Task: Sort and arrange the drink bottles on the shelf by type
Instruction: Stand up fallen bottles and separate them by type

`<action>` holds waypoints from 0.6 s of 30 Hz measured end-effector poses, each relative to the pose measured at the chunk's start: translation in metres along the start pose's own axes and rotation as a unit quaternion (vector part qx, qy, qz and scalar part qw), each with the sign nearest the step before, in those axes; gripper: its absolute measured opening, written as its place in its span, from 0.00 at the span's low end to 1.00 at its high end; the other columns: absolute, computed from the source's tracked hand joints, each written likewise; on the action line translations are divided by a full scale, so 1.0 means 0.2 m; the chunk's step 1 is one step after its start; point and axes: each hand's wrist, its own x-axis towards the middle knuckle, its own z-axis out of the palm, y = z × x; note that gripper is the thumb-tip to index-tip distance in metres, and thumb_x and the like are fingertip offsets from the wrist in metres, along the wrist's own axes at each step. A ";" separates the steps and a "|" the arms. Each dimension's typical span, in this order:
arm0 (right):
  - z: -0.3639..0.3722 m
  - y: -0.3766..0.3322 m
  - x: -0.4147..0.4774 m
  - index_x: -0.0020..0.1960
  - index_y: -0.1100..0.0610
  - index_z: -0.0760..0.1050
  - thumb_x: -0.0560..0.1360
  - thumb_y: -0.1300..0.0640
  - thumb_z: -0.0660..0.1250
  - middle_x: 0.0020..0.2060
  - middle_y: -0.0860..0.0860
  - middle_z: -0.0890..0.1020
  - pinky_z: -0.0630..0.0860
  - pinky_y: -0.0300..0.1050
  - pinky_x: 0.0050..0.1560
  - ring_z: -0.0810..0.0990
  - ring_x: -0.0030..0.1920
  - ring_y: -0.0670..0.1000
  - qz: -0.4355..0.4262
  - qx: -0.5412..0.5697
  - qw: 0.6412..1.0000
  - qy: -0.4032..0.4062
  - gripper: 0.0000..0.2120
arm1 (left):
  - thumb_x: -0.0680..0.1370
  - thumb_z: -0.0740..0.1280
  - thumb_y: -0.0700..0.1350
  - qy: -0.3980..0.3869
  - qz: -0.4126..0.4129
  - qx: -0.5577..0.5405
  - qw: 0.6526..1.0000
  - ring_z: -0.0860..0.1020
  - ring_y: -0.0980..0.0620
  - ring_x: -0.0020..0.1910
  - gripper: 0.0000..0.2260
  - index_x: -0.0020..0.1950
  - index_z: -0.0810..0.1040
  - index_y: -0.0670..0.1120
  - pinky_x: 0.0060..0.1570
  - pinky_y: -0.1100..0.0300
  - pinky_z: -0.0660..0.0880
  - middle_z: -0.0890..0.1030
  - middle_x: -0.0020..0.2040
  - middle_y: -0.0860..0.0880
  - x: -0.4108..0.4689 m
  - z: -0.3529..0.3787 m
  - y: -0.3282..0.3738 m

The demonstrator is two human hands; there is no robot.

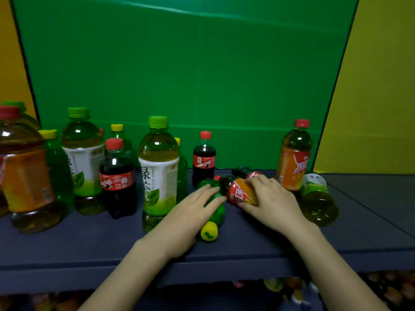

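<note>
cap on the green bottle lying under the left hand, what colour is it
The cap is yellow with a green mark; head view.

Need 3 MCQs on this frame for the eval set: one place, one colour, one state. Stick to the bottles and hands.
1. Where is the green plastic bottle with the yellow cap?
A) under the left hand
B) behind a cola bottle
C) on the floor

2. What colour is the cap of the middle white-labelled green tea bottle?
A) red
B) light green
C) blue

3. The orange-and-red-labelled tea bottle gripped by the right hand is:
A) upright
B) lying on its side
C) standing on its cap

Key: A, the left hand rests on it; B, its cap is light green; B, its length lies along the dark shelf.
</note>
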 end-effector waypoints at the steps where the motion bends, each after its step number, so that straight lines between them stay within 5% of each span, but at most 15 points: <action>1: 0.00 0.00 0.02 0.69 0.51 0.61 0.73 0.39 0.63 0.65 0.49 0.69 0.70 0.46 0.56 0.69 0.64 0.52 0.002 -0.008 1.000 -0.009 0.30 | 0.72 0.59 0.28 0.004 0.012 0.018 1.000 0.44 0.49 0.76 0.37 0.76 0.49 0.47 0.71 0.63 0.42 0.47 0.78 0.48 0.03 0.00 0.00; 6: 0.04 -0.01 0.09 0.68 0.55 0.60 0.69 0.40 0.68 0.65 0.54 0.69 0.73 0.50 0.55 0.71 0.63 0.56 0.025 -0.038 0.997 -0.059 0.36 | 0.75 0.59 0.31 -0.035 0.049 0.074 0.995 0.50 0.50 0.76 0.29 0.75 0.57 0.46 0.71 0.64 0.44 0.55 0.77 0.47 0.13 -0.04 -0.01; 12: 0.04 0.02 0.10 0.68 0.59 0.61 0.70 0.41 0.68 0.64 0.56 0.69 0.72 0.50 0.56 0.71 0.63 0.57 0.034 -0.025 0.997 -0.063 0.35 | 0.69 0.69 0.40 -0.101 0.040 0.068 0.992 0.59 0.51 0.71 0.33 0.71 0.61 0.48 0.64 0.55 0.68 0.62 0.71 0.49 0.17 -0.09 -0.01; 18: 0.01 0.09 0.04 0.68 0.55 0.63 0.68 0.41 0.70 0.60 0.53 0.69 0.70 0.48 0.54 0.70 0.61 0.55 0.029 0.061 0.998 0.017 0.34 | 0.67 0.72 0.49 -0.014 -0.014 -0.053 0.998 0.70 0.54 0.62 0.32 0.69 0.65 0.49 0.61 0.59 0.68 0.70 0.65 0.53 0.16 -0.13 -0.01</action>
